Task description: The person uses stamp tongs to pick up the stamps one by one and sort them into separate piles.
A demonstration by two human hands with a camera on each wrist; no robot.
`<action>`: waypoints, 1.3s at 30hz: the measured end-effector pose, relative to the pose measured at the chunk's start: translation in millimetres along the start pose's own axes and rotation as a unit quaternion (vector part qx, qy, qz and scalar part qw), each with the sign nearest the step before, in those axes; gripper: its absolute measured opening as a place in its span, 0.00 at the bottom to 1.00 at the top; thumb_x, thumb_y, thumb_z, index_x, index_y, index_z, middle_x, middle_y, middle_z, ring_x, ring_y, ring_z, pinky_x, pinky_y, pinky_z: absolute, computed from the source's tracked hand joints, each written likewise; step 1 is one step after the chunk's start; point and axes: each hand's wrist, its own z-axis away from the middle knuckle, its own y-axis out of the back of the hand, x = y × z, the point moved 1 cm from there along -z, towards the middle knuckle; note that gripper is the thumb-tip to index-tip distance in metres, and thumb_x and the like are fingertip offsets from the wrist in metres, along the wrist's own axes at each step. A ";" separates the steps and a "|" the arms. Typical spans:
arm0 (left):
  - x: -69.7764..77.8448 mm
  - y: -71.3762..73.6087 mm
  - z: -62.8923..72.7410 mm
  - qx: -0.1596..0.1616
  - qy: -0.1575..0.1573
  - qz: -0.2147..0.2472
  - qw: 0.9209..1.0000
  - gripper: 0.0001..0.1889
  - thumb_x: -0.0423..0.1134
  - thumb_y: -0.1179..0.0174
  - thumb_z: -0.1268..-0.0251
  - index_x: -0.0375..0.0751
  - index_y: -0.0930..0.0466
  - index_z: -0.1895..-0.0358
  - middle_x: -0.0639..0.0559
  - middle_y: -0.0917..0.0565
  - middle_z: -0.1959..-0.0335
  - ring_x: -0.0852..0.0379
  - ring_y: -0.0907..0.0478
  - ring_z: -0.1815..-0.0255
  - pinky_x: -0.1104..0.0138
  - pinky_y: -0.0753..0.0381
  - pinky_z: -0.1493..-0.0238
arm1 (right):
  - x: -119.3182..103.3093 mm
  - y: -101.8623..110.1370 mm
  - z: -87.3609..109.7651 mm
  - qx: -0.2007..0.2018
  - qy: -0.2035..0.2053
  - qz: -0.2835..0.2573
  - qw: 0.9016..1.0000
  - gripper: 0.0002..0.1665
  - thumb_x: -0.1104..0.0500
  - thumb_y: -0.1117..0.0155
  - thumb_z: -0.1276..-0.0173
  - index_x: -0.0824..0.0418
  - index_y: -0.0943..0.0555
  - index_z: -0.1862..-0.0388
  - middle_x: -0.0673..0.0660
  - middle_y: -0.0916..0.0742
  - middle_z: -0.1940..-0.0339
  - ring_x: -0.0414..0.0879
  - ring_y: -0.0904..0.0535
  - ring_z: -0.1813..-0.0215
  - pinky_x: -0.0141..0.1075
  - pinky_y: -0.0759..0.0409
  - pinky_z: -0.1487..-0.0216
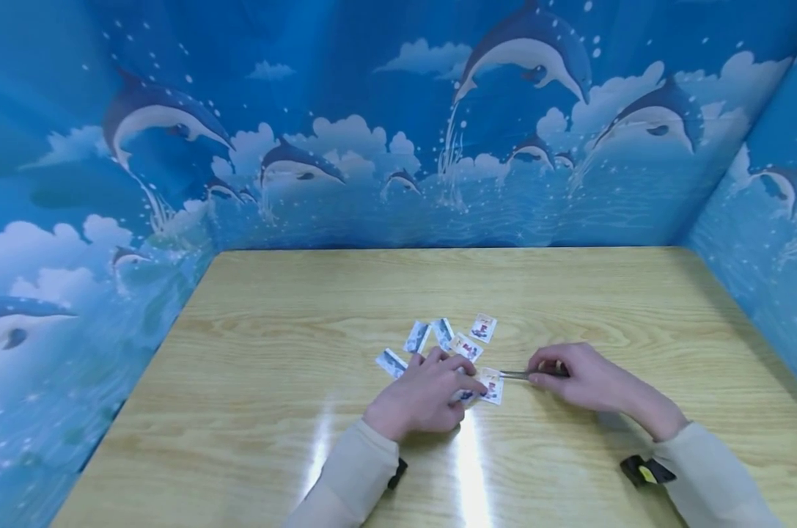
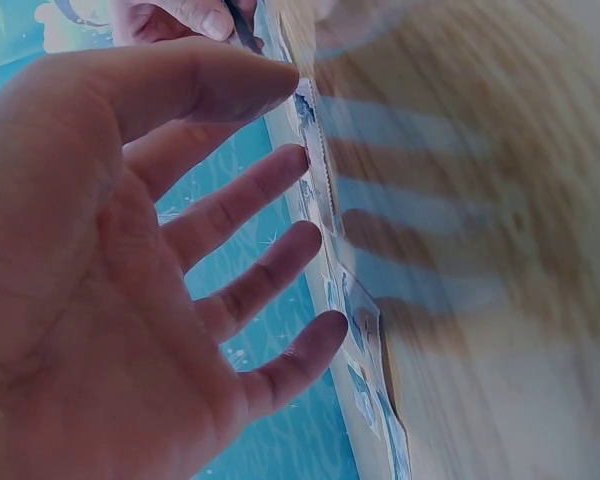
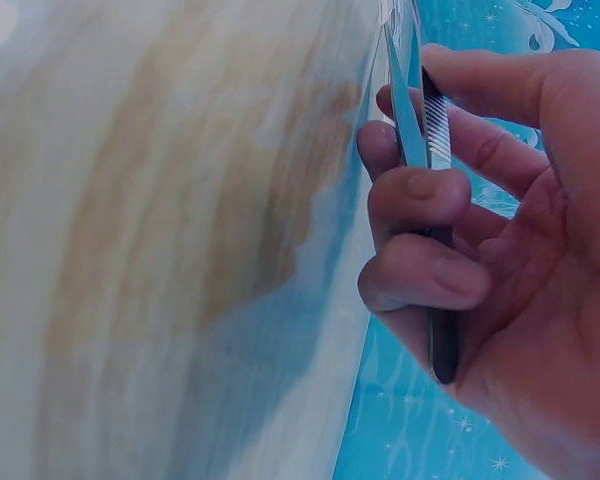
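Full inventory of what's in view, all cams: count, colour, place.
Tweezers: 1, silvery with a dark rear end, right of the cards.
Blue-grey cards: 3, small, at the cluster's left and far side.
White cards: 3, small, with red and blue figures, at the cluster's right; the nearest is at the tweezer tips.
Partly covered card: at least 1, pale and blue, under the left fingers; more may be hidden.
Table: 1, light wood, under everything.
Backdrop: blue, dolphin print, behind and at both sides.
Wrist devices: 2, black, one with yellow, by the cuffs.
Sleeves: 2, beige, near edge.
Left hand: 1, over the cards.
Right hand: 1, holding the tweezers.
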 end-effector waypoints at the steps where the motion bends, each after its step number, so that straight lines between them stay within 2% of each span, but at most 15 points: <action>1: -0.1 -0.4 -0.2 0.000 0.000 0.000 1.000 0.25 0.41 0.39 0.34 0.70 0.20 0.36 0.63 0.26 0.28 0.47 0.32 0.28 0.43 0.31 0.31 | 0.4 0.1 -0.5 -0.004 0.003 -0.001 1.000 0.05 0.56 0.33 0.29 0.52 0.13 0.58 0.42 0.15 0.70 0.31 0.26 0.70 0.30 0.27 0.69; 5: -0.2 -1.7 -0.9 0.001 0.002 0.001 1.000 0.26 0.40 0.39 0.35 0.71 0.20 0.35 0.63 0.26 0.28 0.47 0.32 0.27 0.42 0.32 0.31 | 2.2 0.4 -1.8 -0.016 0.006 -0.011 1.000 0.05 0.57 0.33 0.29 0.54 0.13 0.58 0.43 0.15 0.71 0.31 0.27 0.72 0.30 0.27 0.70; 11: 0.1 -1.8 -1.5 0.000 0.006 0.005 1.000 0.28 0.40 0.38 0.36 0.72 0.22 0.35 0.63 0.26 0.28 0.46 0.33 0.27 0.41 0.33 0.29 | 6.7 3.5 -3.4 -0.035 -0.001 -0.028 0.999 0.05 0.57 0.34 0.29 0.55 0.13 0.58 0.44 0.13 0.68 0.31 0.23 0.68 0.30 0.23 0.67; 26: 0.0 -0.7 -1.7 0.003 0.002 -0.007 1.000 0.28 0.39 0.39 0.37 0.70 0.21 0.34 0.62 0.26 0.28 0.47 0.32 0.27 0.43 0.31 0.32 | 9.9 6.9 -9.9 -0.059 0.003 -0.036 0.998 0.03 0.55 0.32 0.29 0.52 0.13 0.62 0.43 0.13 0.67 0.32 0.25 0.68 0.30 0.26 0.67; 35: -1.0 0.3 -0.4 0.009 0.000 -0.001 1.000 0.27 0.40 0.38 0.36 0.69 0.21 0.34 0.62 0.26 0.29 0.48 0.31 0.28 0.43 0.31 0.31 | 8.2 4.4 -9.8 -0.048 0.029 -0.027 0.998 0.03 0.57 0.32 0.30 0.53 0.14 0.64 0.42 0.14 0.70 0.31 0.26 0.69 0.30 0.27 0.68; 39: -3.9 3.5 1.0 0.022 0.006 0.015 1.000 0.25 0.41 0.39 0.34 0.66 0.21 0.34 0.61 0.25 0.29 0.50 0.30 0.30 0.41 0.30 0.31 | 8.0 3.5 -8.5 -0.044 0.032 -0.031 0.998 0.03 0.58 0.32 0.30 0.53 0.13 0.64 0.43 0.16 0.72 0.31 0.27 0.71 0.30 0.26 0.69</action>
